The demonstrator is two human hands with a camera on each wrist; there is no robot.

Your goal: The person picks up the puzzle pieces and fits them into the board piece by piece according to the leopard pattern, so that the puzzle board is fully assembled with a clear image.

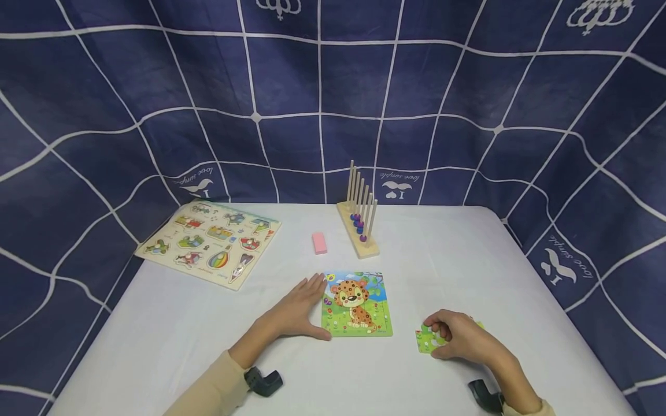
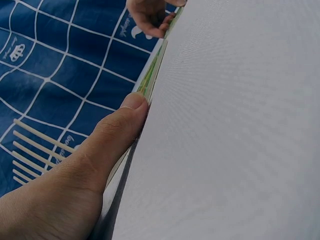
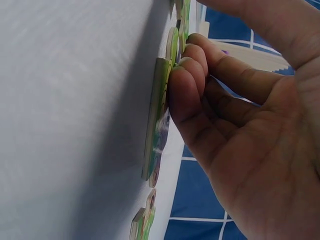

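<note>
A square puzzle board (image 1: 359, 306) with a cartoon leopard lies flat on the table. At its left edge rests my left hand (image 1: 299, 312), fingers straight and thumb spread toward the near corner. In the left wrist view, the thumb (image 2: 120, 120) lies along the board's edge. My right hand (image 1: 463, 338) is over a small group of green puzzle pieces (image 1: 425, 342), its curled fingers gripping one of them. The right wrist view shows fingertips (image 3: 182, 85) against the puzzle pieces (image 3: 159, 115); part of the group is hidden under the hand.
A wooden peg puzzle (image 1: 208, 240) with vehicle pictures lies at the back left. Behind the leopard board are a pink block (image 1: 319, 243) and a wooden stand (image 1: 364, 248) with upright rods and a few beads. Blue gridded cloth (image 1: 333, 86) hangs behind the white table.
</note>
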